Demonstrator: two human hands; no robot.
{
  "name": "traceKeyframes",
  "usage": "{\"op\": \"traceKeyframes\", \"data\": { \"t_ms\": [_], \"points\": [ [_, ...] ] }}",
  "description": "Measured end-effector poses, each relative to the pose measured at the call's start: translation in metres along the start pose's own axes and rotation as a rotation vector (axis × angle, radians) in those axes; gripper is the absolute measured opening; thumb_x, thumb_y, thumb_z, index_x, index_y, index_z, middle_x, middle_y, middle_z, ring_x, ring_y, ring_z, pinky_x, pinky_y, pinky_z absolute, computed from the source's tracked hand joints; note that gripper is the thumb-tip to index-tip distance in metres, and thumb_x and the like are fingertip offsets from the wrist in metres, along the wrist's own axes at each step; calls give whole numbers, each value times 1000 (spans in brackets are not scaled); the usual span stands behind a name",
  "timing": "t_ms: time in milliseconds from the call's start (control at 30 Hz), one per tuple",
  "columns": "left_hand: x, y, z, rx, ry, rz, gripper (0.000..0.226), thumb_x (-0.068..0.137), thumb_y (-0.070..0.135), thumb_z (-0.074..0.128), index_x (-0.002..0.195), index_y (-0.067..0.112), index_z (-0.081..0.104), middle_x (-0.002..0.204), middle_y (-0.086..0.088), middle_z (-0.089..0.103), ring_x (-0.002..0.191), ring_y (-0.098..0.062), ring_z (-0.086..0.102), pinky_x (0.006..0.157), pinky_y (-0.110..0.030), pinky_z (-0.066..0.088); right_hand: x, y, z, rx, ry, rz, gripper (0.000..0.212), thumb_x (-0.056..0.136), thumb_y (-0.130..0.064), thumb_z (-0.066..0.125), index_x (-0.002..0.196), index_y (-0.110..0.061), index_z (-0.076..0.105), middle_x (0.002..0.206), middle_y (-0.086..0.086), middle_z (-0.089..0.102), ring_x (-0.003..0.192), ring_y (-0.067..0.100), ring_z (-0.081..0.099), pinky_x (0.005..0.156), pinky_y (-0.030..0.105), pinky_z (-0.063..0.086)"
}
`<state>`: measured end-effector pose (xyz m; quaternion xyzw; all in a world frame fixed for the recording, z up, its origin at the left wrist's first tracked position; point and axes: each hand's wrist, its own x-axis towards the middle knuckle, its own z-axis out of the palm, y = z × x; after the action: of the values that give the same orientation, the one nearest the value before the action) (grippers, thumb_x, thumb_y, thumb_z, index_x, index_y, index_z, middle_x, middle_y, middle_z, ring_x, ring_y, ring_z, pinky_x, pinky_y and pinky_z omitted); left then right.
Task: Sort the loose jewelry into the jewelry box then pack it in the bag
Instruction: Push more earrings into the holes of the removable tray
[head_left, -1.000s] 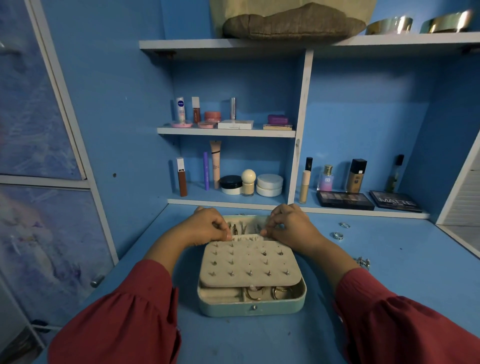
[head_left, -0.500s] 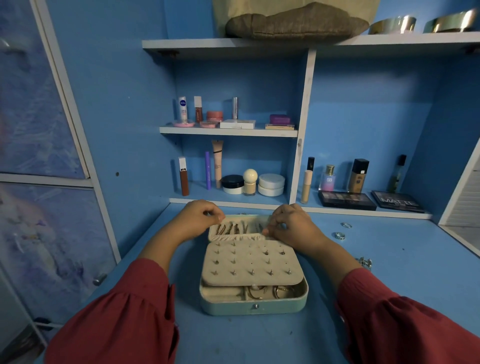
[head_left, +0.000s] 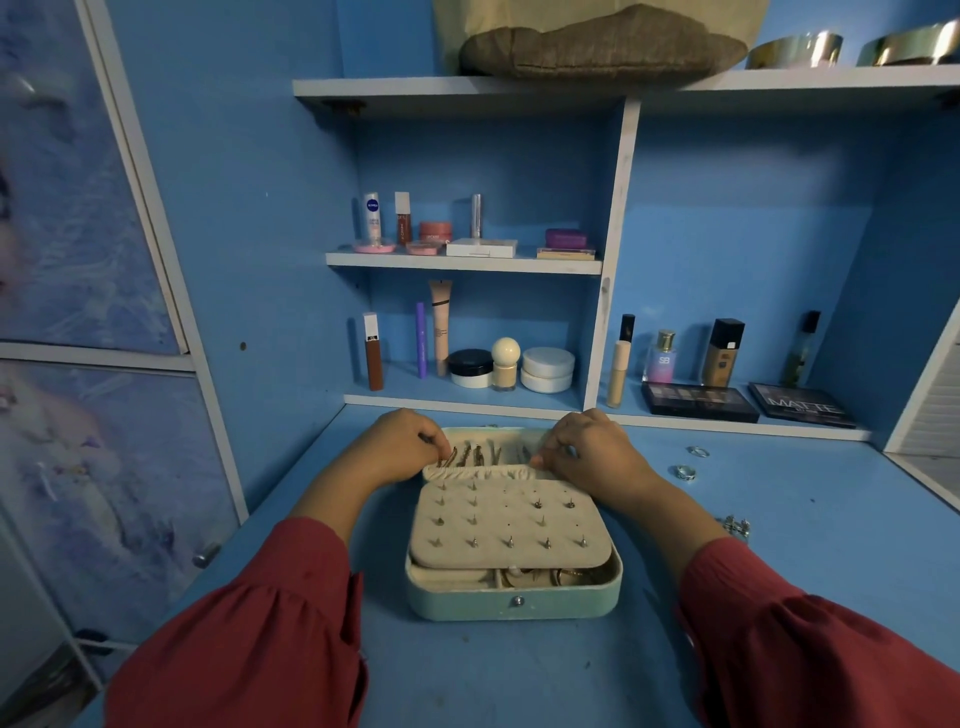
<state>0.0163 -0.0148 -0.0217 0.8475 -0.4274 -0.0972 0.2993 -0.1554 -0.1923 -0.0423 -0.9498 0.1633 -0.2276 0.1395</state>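
Jewelry box (head_left: 514, 587), pale mint and rectangular, sits open mid-bench, clasp toward you at 6 o'clock, long axis running 9 to 3. Your left hand (head_left: 400, 447) and right hand (head_left: 587, 449) pinch the cream pocket edge (head_left: 480, 472) at 12. Studs are seated; silver rings (head_left: 685, 472) at 2 o'clock remain loose, bagging not started.

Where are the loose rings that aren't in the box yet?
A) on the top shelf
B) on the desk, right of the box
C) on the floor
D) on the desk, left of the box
B: two rings lie on the blue desk to the right of the box, past the right hand.
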Motion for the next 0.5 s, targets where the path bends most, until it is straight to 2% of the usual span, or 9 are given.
{"op": "traceKeyframes", "data": {
  "t_ms": [100, 200, 267, 333, 400, 467, 500],
  "points": [
    [1, 2, 0, 16, 5, -4, 34, 83, 7, 62, 64, 32, 73, 84, 9, 70, 89, -15, 64, 85, -33, 54, 0, 2, 1, 5, -12, 3, 18, 89, -39, 62, 88, -24, 72, 100, -8, 64, 101, 12, 44, 82, 26, 31],
    [3, 0, -1, 14, 16, -16, 36, 76, 10, 68, 51, 36, 71, 90, 3, 68, 93, -15, 61, 88, -39, 53, 0, 1, 1, 4, -15, 1, 18, 89, -39, 62, 88, -25, 72, 100, -8, 64, 100, 12, 44, 81, 26, 30],
    [3, 1, -2, 59, 7, -21, 38, 76, 12, 67, 46, 37, 69, 95, 1, 63, 104, -18, 53, 95, -40, 48, -1, 1, 0, 7, -10, -1, 18, 89, -39, 62, 87, -25, 72, 99, -8, 64, 99, 11, 43, 80, 25, 30],
    [2, 3, 0, 127, -24, -39, 30, 78, 15, 64, 53, 30, 71, 97, 2, 61, 110, -21, 44, 99, -35, 38, -2, 1, 0, 6, -11, -3, 18, 88, -39, 62, 87, -24, 71, 99, -7, 64, 99, 10, 43, 79, 25, 30],
    [3, 4, 2, 126, -39, -77, 24, 76, 15, 62, 53, 18, 67, 86, 0, 60, 107, -22, 44, 97, -32, 36, -2, 0, 0, 8, -7, -1, 19, 88, -40, 63, 87, -23, 72, 97, -8, 63, 99, 11, 43, 79, 26, 30],
    [5, 3, 5, 110, -20, -100, 37, 75, 21, 61, 40, 18, 50, 69, -1, 51, 103, -24, 47, 95, -37, 39, -1, -1, -1, 5, -2, 1, 19, 88, -39, 63, 86, -22, 71, 97, -8, 63, 100, 13, 45, 80, 26, 31],
    [5, 4, 6, 128, -11, -96, 42, 78, 27, 61, 40, 18, 45, 67, 0, 48, 103, -24, 47, 95, -39, 40, 0, -2, -1, 0, -5, 4, 20, 88, -39, 62, 87, -21, 71, 99, -7, 63, 101, 13, 45, 81, 27, 32]
  ]
}}
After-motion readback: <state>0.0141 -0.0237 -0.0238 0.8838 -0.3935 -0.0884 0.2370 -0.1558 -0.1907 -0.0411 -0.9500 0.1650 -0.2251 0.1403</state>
